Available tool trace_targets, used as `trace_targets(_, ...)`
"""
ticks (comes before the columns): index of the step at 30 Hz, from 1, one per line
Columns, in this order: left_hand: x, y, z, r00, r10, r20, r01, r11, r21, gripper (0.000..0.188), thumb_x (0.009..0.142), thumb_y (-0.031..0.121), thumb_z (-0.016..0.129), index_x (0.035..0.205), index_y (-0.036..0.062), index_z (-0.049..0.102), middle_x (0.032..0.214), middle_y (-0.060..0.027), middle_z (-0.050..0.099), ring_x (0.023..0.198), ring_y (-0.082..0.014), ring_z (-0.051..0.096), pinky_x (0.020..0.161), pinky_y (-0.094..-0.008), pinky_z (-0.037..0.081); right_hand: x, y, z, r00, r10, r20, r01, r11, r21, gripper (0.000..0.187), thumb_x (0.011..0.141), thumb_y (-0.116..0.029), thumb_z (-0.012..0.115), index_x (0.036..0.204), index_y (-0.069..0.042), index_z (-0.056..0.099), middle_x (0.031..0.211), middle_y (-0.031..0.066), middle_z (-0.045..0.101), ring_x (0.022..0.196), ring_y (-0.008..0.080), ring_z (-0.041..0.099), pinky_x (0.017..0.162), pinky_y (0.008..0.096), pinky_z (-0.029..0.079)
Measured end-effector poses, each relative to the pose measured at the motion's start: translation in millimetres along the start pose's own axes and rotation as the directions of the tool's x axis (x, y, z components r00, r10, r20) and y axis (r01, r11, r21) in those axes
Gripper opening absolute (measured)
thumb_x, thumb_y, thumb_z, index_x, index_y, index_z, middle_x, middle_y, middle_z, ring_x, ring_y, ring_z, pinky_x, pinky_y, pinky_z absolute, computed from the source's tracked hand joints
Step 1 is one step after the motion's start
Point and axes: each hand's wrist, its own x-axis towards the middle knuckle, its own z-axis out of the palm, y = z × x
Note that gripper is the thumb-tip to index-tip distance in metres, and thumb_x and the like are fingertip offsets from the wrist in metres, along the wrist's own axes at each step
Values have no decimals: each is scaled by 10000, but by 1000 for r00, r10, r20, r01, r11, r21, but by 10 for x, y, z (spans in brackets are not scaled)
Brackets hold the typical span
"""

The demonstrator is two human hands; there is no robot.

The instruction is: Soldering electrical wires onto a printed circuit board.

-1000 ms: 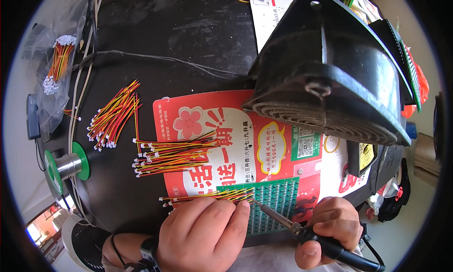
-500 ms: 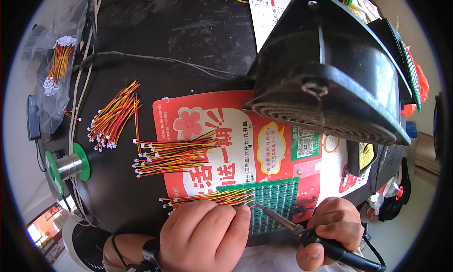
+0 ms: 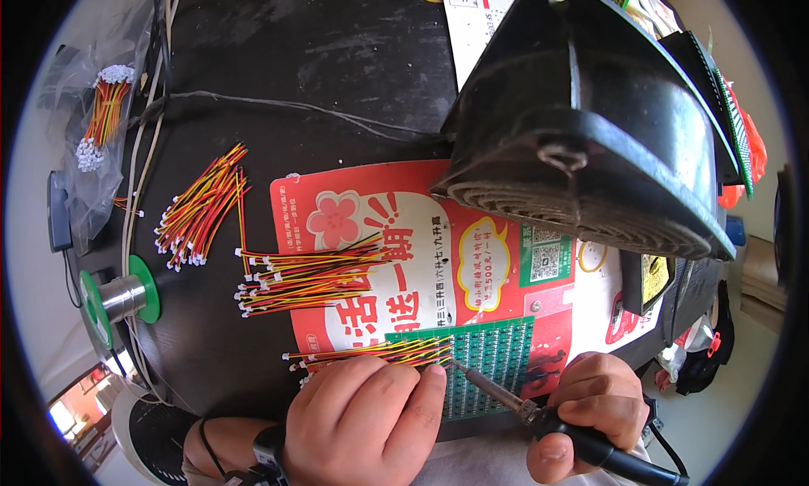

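My right hand grips a soldering iron by its black handle. The iron's tip lies right beside wire ends on a green circuit board panel with rows of small parts. My left hand is closed over the panel's left side, its fingertips at a red-and-yellow connector wire close to the tip. How the fingers pinch it is hidden under the hand. Several such wires lie across the panel in a row, white plugs to the left.
Beyond the panel, loose connector wires lie on a red printed sheet; another wire pile sits farther left. A green-ended solder spool stands at left. A black fan housing looms at right above a yellow sponge.
The soldering iron's tip has shifted slightly left and up, closer to the wire ends by my left fingertips. My left hand is nearly still.
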Motion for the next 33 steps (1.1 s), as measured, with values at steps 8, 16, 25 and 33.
trace_targets(8, 39, 11, -55, 1000, -27, 14, 27, 1000, 16, 175, 713, 64, 726, 883, 37, 701, 789, -28, 598, 733, -186, 619, 613, -308, 550, 1, 2, 3, 999, 19, 31, -19, 1000, 4, 251, 831, -131, 693, 893, 61, 545, 637, 136, 553, 539, 241, 580, 499, 339, 483)
trace_targets(16, 132, 99, -112, 999, -30, 25, 31, 998, -55, 99, 809, -30, 679, 891, -85, 690, 825, -147, 615, 751, -290, 633, 686, -361, 555, -4, 12, -5, 999, -16, -33, 17, 999, 32, 265, 830, -123, 685, 927, 61, 521, 628, 116, 526, 503, 194, 488, 472, 329, 440)
trace_targets(25, 24, -13, -25, 997, 68, 20, -68, 997, -22, 235, 691, -23, 699, 926, -46, 696, 782, -89, 601, 617, -229, 593, 589, -344, 512, -10, 29, 43, 1000, -13, -25, 14, 999, 33, 256, 818, -108, 692, 914, 65, 528, 624, 120, 526, 498, 200, 493, 473, 330, 439)
trace_targets(33, -21, -4, 3, 1000, 21, 5, -22, 1000, 16, 184, 719, 62, 712, 900, 32, 691, 781, -30, 590, 738, -185, 623, 611, -297, 547, 0, -2, 38, 999, -14, -44, 15, 1000, 13, 246, 816, -110, 698, 879, 70, 543, 609, 130, 529, 475, 205, 499, 465, 325, 442)
